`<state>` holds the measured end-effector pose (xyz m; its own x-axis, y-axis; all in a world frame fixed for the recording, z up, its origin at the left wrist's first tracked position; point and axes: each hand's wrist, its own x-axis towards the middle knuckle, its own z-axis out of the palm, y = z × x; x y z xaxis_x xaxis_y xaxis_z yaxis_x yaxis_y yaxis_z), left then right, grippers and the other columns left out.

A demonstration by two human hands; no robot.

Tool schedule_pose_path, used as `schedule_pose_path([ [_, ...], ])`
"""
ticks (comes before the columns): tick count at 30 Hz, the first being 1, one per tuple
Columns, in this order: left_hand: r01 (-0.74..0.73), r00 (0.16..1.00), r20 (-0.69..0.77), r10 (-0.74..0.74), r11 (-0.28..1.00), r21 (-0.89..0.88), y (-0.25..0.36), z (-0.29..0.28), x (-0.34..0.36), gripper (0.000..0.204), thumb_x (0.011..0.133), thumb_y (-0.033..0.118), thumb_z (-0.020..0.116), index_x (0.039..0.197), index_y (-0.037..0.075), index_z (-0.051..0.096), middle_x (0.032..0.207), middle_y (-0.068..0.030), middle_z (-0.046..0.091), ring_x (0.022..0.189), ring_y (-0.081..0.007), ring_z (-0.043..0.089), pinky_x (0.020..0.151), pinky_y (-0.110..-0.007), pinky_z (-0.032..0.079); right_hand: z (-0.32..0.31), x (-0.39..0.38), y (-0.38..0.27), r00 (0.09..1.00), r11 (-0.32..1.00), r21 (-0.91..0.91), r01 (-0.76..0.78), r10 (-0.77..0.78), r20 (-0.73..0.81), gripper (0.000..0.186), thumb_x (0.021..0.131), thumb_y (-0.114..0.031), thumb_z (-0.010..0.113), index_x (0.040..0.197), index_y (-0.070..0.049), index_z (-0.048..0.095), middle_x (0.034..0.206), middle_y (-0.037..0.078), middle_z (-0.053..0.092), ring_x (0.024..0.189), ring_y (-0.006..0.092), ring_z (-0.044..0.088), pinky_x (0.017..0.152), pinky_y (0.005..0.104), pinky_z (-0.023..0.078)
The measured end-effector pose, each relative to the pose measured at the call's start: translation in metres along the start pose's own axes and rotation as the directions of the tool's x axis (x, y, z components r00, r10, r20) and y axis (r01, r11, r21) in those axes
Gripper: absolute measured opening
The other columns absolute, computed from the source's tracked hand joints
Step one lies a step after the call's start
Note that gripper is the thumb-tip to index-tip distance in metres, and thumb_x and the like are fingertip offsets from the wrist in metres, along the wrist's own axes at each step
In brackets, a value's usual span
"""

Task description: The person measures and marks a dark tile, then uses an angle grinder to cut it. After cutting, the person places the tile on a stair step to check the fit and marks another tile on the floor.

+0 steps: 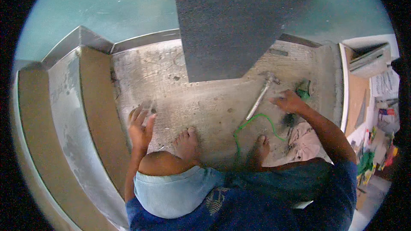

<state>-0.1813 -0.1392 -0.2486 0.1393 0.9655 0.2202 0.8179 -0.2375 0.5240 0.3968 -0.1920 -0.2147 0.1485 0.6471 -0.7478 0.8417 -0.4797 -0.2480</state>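
On the scuffed concrete floor (209, 111), ahead of our bare right foot (262, 147), a hammer (259, 98) lies with its head pointing away from us. Our right hand (290, 102) is just beside it, fingers curled; we cannot tell whether they hold anything. Our left hand (141, 131), near the steps (96, 90), has its fingers spread wide, thumb apart. A green cord (262, 114) curves past the handle's near end, and a crumpled pink cloth (305, 142) lies to the right of the cord.
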Motion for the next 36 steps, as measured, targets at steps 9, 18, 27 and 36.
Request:
schedule_pose_path([
  [9,0.103,0.923,-0.384,0.022,0.948,0.302,-0.034,-0.172,0.055,0.015,0.087,-0.001,0.067,0.075,0.001,0.057,0.078,-0.0095,0.061,0.073,-0.0258,0.052,0.074,-0.037,0.044,0.138,0.092,0.028,0.89,0.907,0.398,-0.14,0.291,-0.351,0.065,0.092,-0.045,0.068,0.128,0.006,0.053,0.1,0.021,0.068,0.086,0.0315,0.068,0.071,0.0466,0.055],
  [18,0.382,0.713,-0.412,-0.567,0.807,-0.451,-0.113,-0.194,0.078,0.026,0.102,0.019,0.059,0.087,-0.002,0.065,0.084,-0.0011,0.063,0.084,-0.0091,0.055,0.079,-0.024,0.044,0.135,-0.034,-0.053,0.71,0.48,0.855,0.199,0.531,-0.463,0.031,0.1,-0.022,0.062,0.118,0.002,0.056,0.077,0.002,0.056,0.066,0.0129,0.053,0.056,0.0327,0.044],
  [27,0.358,0.734,-0.412,-0.539,0.823,-0.441,-0.105,-0.194,0.08,0.027,0.098,0.019,0.067,0.081,-0.002,0.065,0.079,-0.0021,0.06,0.077,-0.0092,0.052,0.07,-0.025,0.043,0.136,-0.065,-0.244,0.833,0.762,0.338,0.553,-0.486,-0.265,0.029,0.102,-0.027,0.057,0.117,-0.001,0.058,0.086,0.004,0.059,0.076,0.0145,0.055,0.067,0.0316,0.048],
  [36,0.405,0.748,-0.382,-0.542,0.829,-0.385,-0.11,-0.197,0.078,0.033,0.096,0.024,0.069,0.078,-0.003,0.063,0.072,-0.0032,0.055,0.071,-0.0103,0.051,0.066,-0.027,0.042,0.212,0.043,-0.465,0.805,0.618,0.526,0.584,-0.528,-0.272,0.025,0.107,-0.027,0.049,0.106,-0.004,0.058,0.074,0.0,0.05,0.065,0.0099,0.047,0.057,0.0296,0.042],
])
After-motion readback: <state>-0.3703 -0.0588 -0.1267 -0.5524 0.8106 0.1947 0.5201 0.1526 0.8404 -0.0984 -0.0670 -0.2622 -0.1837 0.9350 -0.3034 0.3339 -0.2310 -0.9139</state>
